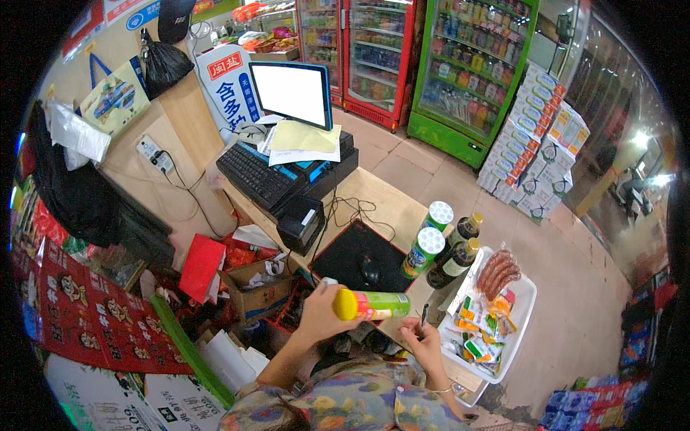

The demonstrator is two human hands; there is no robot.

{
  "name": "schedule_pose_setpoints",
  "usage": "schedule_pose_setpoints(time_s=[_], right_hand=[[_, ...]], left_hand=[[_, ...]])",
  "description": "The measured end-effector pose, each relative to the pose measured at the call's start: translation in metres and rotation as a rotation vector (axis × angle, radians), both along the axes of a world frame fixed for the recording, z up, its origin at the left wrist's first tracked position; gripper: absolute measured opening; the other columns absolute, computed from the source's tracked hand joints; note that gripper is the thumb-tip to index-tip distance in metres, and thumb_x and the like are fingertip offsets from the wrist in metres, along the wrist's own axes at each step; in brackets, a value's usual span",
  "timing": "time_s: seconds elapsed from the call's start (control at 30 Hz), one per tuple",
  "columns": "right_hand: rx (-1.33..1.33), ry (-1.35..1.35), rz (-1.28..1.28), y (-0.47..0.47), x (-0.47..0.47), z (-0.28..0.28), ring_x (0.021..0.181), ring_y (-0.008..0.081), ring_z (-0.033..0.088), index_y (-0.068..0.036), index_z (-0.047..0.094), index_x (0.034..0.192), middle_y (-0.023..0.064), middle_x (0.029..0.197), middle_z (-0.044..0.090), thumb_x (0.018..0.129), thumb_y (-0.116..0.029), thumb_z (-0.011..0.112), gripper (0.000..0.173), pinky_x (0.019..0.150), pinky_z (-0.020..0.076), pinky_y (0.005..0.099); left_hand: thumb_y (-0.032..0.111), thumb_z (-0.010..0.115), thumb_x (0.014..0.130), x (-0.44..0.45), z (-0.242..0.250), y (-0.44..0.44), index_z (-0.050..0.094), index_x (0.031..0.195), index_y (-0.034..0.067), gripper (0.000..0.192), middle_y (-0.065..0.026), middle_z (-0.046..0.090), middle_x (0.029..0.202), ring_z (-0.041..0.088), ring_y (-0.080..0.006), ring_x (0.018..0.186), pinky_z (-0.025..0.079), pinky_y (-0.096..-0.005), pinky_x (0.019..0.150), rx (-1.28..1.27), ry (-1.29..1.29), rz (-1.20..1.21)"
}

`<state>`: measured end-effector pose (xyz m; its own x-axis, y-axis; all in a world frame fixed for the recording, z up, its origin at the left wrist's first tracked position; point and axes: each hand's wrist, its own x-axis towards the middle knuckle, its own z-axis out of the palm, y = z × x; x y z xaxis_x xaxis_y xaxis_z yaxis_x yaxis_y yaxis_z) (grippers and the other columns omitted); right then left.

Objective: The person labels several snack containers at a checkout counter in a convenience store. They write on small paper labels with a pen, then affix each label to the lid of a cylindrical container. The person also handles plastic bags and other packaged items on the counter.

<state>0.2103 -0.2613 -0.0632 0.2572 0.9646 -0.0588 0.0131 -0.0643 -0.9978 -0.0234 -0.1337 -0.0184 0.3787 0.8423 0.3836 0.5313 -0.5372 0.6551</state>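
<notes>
My left hand (321,312) is wrapped around a green and pink cylindrical container with a yellow cap (372,306), held tilted on its side above the near edge of the wooden counter (396,191). A small white item (329,281) shows by its fingers; what it is I cannot tell. In my right hand (423,340), just right of the container's base, a dark pen (425,312) points upward. Beyond the hands stand two green canisters with white dotted lids (431,241) and two dark sauce bottles with gold caps (455,264). A black mouse (370,271) rests on a black mouse pad (345,253).
A white plastic tray (531,312) holds packaged sausages (497,273) and several snack packets (482,334). Cables, a keyboard (259,175), a small black printer (301,223) and a monitor (291,91) occupy the counter's left. An open cardboard box (259,299) sits below. Drinks fridges (474,70) stand behind.
</notes>
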Motion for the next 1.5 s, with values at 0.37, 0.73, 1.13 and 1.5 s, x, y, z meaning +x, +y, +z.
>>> schedule_pose_setpoints(time_s=[0.37,0.73,1.13,1.5], right_hand=[[-0.001,0.013,-0.224,-0.003,0.028,-0.001,0.070,0.0074,0.055,0.004,0.052,0.136,0.0022,0.084,0.063,0.094,-0.014,0.062,0.047,0.065,0.0466,0.0225],[0.099,-0.153,-0.311,0.003,0.040,-0.003,0.081,0.0072,0.056,0.002,0.056,0.128,0.0047,0.107,0.065,0.085,-0.009,0.072,0.047,0.066,0.0468,0.0227],[0.336,0.005,-0.690,-0.004,0.062,0.023,0.073,0.0089,0.049,0.000,0.063,0.108,0.0038,0.091,0.060,0.103,-0.037,0.045,0.041,0.064,0.0388,0.0236],[0.424,0.051,-0.349,0.000,0.007,0.079,0.067,0.0076,0.060,0.001,0.067,0.094,0.0060,0.084,0.065,0.088,0.000,0.067,0.006,0.056,0.0469,0.0214]], left_hand=[[0.041,0.085,0.065,0.123,-0.015,-0.010,0.055,0.129,0.004,0.080,-0.0197,0.053,0.107,0.060,-0.0358,0.095,0.052,-0.0404,0.078,-0.010,0.114,-0.349],[0.034,0.087,0.069,0.124,-0.040,-0.014,0.045,0.139,0.002,0.087,-0.0205,0.055,0.119,0.059,-0.0328,0.101,0.050,-0.0403,0.085,-0.184,-0.106,-0.426],[0.009,0.047,0.102,0.086,-0.018,-0.006,0.039,0.143,0.004,0.043,-0.0131,0.064,0.114,0.056,-0.0079,0.079,0.050,-0.0240,0.073,-0.704,-0.834,-0.445],[-0.005,0.052,0.096,0.096,0.017,-0.043,0.026,0.151,0.002,0.061,-0.0173,0.058,0.133,0.057,-0.0181,0.121,0.048,-0.0280,0.095,-0.781,-0.799,-0.648]])
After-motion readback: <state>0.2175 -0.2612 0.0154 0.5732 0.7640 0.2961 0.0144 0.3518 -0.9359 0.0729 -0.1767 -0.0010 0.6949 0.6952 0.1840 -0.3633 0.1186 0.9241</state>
